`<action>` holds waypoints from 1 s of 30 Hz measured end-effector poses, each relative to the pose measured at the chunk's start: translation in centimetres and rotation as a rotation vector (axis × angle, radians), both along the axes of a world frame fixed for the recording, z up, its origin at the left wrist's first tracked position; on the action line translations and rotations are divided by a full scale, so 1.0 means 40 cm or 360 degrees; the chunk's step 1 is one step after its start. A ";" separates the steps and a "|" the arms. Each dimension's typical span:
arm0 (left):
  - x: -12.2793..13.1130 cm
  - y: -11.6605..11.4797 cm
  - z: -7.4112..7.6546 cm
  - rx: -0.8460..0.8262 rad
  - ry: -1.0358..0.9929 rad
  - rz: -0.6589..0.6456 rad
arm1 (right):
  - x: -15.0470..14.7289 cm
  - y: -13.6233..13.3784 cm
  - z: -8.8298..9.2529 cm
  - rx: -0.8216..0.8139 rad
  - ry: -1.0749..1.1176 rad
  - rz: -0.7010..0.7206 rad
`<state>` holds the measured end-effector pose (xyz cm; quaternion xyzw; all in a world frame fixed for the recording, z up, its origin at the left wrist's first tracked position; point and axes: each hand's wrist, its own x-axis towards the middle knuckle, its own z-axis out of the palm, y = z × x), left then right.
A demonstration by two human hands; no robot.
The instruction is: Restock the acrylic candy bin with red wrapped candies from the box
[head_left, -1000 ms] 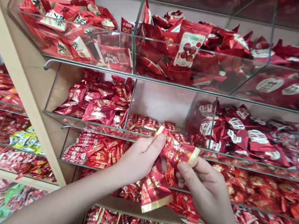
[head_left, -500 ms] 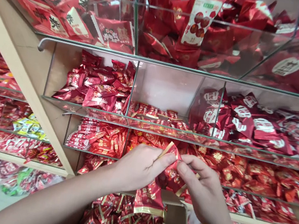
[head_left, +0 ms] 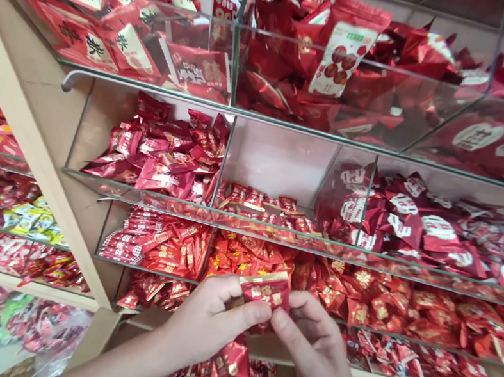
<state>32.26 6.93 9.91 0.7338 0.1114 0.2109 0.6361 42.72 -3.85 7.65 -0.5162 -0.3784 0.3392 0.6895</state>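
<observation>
"Shelving (head_left: 37, 157) w/ clear bins is seen behind; low bin stock (head_left: 255, 197) is noted at 12 o'clock from the hands, white-label pkts (head_left: 435, 227) at 2. Where's the work item located?"

"Upper pkt (head_left: 266, 288), red w/ gold edge, is held btwn both hands, in front of the lower bins. Lower pkt (head_left: 233, 370) is seen at 6 o'clock from it, w/ box (head_left: 96, 336) contents behind. Whether the 2 pkts are joined can't be told."

"Finger state?"

"L hand (head_left: 209, 317): upper pkt is pinched, thumb pressed on its lower front, index bent at the left end. R hand (head_left: 314, 349): right edge is pinched btwn thumb & bent index. Rear fingertips are hidden, so how lower pkt is supported can't be told."

"Best handling?"

"Judged from here: thumbs should be set nr the edges, so print is left uncovered. Light, even pressure is advised; film may be creased or a seam strained if ends are pulled apart. Lower pkt should be secured too, else it may be dropped. Work directly over the box is recommended, i.e. any slip is caught."
</observation>
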 end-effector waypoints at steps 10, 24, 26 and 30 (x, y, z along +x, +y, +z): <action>-0.043 0.027 0.023 0.0158 0.0215 0.0153 | 0.180 0.181 0.316 -0.0501 -0.1824 -0.0865; -0.102 0.041 -0.085 0.0458 0.0525 -0.0093 | 0.318 0.389 0.242 -0.1774 -0.2650 -0.0568; -0.105 0.043 -0.090 0.0446 0.0542 -0.0071 | 0.312 0.394 0.242 -0.1790 -0.2668 -0.0551; -0.107 0.048 -0.102 0.0431 0.0560 -0.0036 | 0.310 0.416 0.257 -0.1571 -0.2745 -0.0388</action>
